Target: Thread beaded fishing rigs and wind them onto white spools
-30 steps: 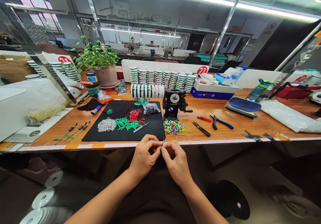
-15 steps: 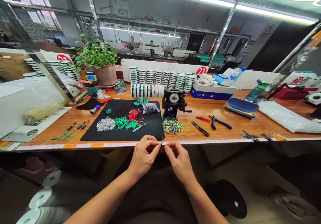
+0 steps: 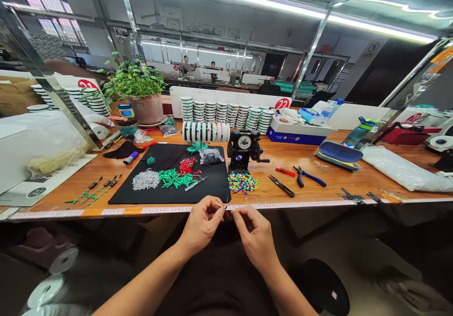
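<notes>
Over the table's front edge, my left hand [image 3: 202,226] pinches a thin cord [image 3: 227,207] between thumb and forefinger. Dark and red bits of this cord show at the fingertips; its finer detail is too small to make out. A thin strand rises from there toward the black mat [image 3: 123,191]. Close by on the right, my right hand [image 3: 257,233] has its thumb and forefinger pressed together at the red end of the cord. On the mat lie green tube-like pieces [image 3: 175,179], red corded pieces [image 3: 188,166] and a silvery-grey bead pile [image 3: 146,180].
Behind the hands stands a black hand-cranked winder [image 3: 244,148] with white spools [image 3: 205,132]. Colourful beads [image 3: 242,183], tweezers [image 3: 281,186] and blue-handled pliers [image 3: 309,176] lie to the right. A potted plant [image 3: 146,110] and stacked spools [image 3: 210,112] line the back.
My right hand has shifted slightly right and down, with a little more distance between the two hands' fingertips. The left hand keeps its pinch. The camera view has tilted slightly.
</notes>
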The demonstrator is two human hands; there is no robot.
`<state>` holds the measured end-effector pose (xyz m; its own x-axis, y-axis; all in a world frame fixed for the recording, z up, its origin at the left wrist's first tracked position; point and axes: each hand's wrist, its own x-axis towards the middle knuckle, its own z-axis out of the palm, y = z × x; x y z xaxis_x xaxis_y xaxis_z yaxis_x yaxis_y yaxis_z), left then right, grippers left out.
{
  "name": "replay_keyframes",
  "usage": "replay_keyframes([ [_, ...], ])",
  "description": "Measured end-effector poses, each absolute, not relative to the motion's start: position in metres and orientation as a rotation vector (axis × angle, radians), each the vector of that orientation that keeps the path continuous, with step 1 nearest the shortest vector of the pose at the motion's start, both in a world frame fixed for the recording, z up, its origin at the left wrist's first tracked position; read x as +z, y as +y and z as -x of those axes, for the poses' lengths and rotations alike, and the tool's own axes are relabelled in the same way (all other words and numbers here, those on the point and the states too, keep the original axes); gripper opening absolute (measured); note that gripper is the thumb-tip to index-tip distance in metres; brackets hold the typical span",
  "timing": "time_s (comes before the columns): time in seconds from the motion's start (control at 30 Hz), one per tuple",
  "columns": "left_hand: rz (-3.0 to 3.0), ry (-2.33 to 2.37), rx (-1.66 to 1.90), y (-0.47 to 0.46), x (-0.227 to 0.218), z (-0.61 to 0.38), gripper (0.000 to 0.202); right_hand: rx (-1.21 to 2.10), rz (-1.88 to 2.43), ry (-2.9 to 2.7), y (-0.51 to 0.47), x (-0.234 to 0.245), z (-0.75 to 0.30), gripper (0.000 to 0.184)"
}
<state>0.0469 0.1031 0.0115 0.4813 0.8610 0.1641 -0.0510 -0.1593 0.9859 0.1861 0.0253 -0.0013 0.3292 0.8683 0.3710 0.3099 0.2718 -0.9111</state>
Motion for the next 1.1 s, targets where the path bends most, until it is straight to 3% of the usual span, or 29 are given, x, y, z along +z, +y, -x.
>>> replay_keyframes([
  [0.13, -1.518, 0.734, 0.920, 0.103, 0.014, -0.046, 0.023, 0.323, 1.300, -1.401, 0.039, 0.003, -0.198, 0.017],
  [0.5, -1.525, 0.709, 0.924, 0.102, 0.016, -0.043, 0.020, 0.561, 1.299, -1.341, 0.045, 0.001, -0.194, 0.016],
  [0.8, -1.606, 0.702, 0.936, 0.109, 0.025, -0.047, 0.019, 0.264, 1.337, -1.270, 0.065, 0.007, -0.194, 0.013],
  [1.1, -1.594, 0.729, 1.042, 0.097, 0.017, -0.055, 0.023, 0.759, 1.231, -1.014, 0.047, -0.004, -0.183, 0.037],
])
